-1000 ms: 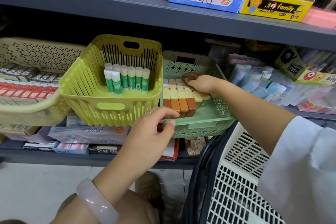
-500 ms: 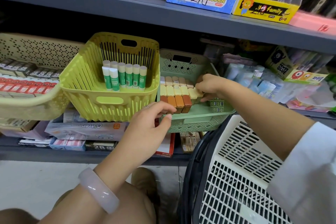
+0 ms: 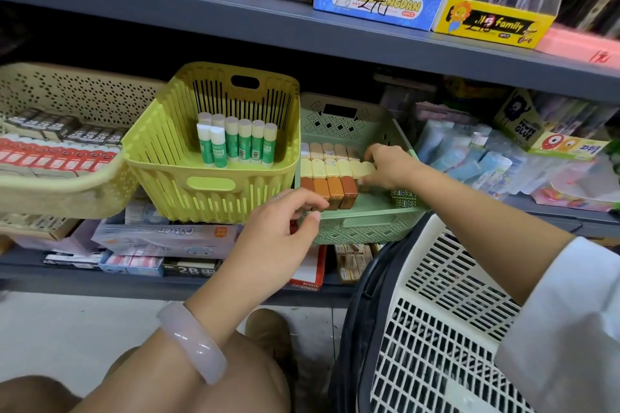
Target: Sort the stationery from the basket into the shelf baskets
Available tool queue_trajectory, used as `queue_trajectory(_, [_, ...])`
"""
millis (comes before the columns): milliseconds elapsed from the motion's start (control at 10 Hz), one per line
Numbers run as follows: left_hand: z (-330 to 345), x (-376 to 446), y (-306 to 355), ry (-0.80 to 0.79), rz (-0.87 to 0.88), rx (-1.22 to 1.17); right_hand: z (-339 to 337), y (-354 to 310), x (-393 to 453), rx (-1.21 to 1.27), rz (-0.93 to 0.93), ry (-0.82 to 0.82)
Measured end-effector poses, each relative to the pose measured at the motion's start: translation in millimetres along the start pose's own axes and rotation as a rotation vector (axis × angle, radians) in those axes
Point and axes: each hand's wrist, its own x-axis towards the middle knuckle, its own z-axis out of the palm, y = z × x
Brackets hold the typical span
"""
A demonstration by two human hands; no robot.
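Grey shop shelving (image 3: 302, 40) fills my view, and I place everything by the green basket (image 3: 355, 225) sitting on the lower shelf just right of centre. Far to its left is a beige basket (image 3: 60, 191) of boxed goods; touching its left wall is the yellow-green basket (image 3: 214, 184), where glue sticks (image 3: 238, 141) stand upright in a row. My left hand (image 3: 278, 238) is at the green basket's front left corner, fingers (image 3: 302, 204) curled over the rim and thumb below it, so I judge it is gripping the rim to steady the basket. Inside, the erasers (image 3: 332, 171) lie in three rows, pale at the back, yellow in the middle, brown and orange at the front, each with its long axis running front to back. My right hand (image 3: 385, 168) is in the basket at the right end of the yellow row, fingers bent and touching the last yellow eraser (image 3: 364, 169); whether they pinch it or only press it I cannot tell. That piece lies directly left of those fingers, so the coming move is, I think, a short push leftward to close it against its neighbours, and the right hand is the nearer one for it. Below and right of the green basket stands the white carry basket (image 3: 446, 312) with its dark handle; its contents are out of sight. Right of the green basket, packets and a glue box crowd the shelf.
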Motion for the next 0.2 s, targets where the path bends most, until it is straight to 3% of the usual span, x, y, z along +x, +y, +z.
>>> queue_trajectory(100, [-1.8, -1.6, 0.7, 0.003, -0.021, -0.021, -8.9, -3.8, -10.1, 0.026, 0.016, -0.063])
queue_trajectory(200, [-8.7, -7.3, 10.0, 0.055, -0.035, -0.091, -33.1, -5.4, -27.5, 0.083, -0.047, 0.038])
